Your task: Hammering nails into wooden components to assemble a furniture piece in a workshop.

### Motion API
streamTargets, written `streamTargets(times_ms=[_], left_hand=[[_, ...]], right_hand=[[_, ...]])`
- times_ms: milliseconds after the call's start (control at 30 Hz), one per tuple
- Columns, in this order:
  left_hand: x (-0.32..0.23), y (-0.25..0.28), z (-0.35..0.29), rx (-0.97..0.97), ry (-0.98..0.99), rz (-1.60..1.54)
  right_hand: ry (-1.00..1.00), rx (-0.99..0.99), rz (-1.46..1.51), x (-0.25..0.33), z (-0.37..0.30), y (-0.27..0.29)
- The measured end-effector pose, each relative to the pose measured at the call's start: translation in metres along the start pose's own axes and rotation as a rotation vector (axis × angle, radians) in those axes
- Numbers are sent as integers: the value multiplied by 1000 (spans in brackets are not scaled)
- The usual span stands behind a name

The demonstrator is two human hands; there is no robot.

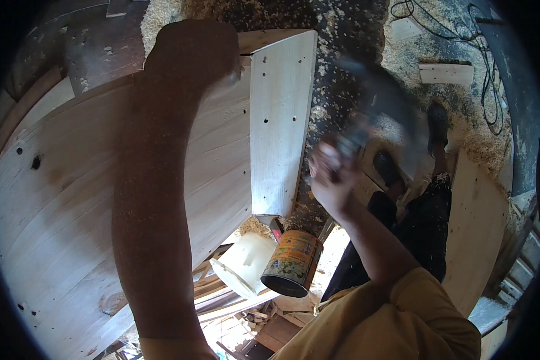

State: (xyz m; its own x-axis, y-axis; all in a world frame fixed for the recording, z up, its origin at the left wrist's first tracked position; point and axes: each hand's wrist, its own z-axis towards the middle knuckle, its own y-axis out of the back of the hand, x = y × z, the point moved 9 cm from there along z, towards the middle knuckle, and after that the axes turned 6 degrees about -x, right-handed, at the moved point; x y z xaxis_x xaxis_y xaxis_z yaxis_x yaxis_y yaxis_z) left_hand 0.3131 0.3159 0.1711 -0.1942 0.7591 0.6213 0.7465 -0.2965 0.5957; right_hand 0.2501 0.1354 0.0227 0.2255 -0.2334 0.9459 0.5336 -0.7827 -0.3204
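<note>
My left arm reaches across a large pale wooden panel dotted with dark holes. At its far end my left hand is closed in a fist over the panel's far part, beside a narrower board with several small holes. What it grips, if anything, is hidden. Right of that board, my right hand is closed round the handle of a tool. Motion smears the tool into a grey sweep, so its kind cannot be made out. It is held in the air, apart from the board.
Below the board are an orange tin and a cream plastic container. Sawdust covers the floor at right, with wood offcuts and a black cable. My legs and dark clogs stand beside a leaning wooden sheet.
</note>
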Motion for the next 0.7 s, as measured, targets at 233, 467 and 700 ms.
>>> streamTargets(times_ms=[233,467,700], left_hand=[[4,1,-1,-52,-21,7],[4,-2,6,1,-26,14],[6,-38,31,139,66,-271]], right_hand=[[-112,-64,162,-3,0,-3],[-227,262,-160,-12,9,-31],[-504,284,-224,9,52,61]])
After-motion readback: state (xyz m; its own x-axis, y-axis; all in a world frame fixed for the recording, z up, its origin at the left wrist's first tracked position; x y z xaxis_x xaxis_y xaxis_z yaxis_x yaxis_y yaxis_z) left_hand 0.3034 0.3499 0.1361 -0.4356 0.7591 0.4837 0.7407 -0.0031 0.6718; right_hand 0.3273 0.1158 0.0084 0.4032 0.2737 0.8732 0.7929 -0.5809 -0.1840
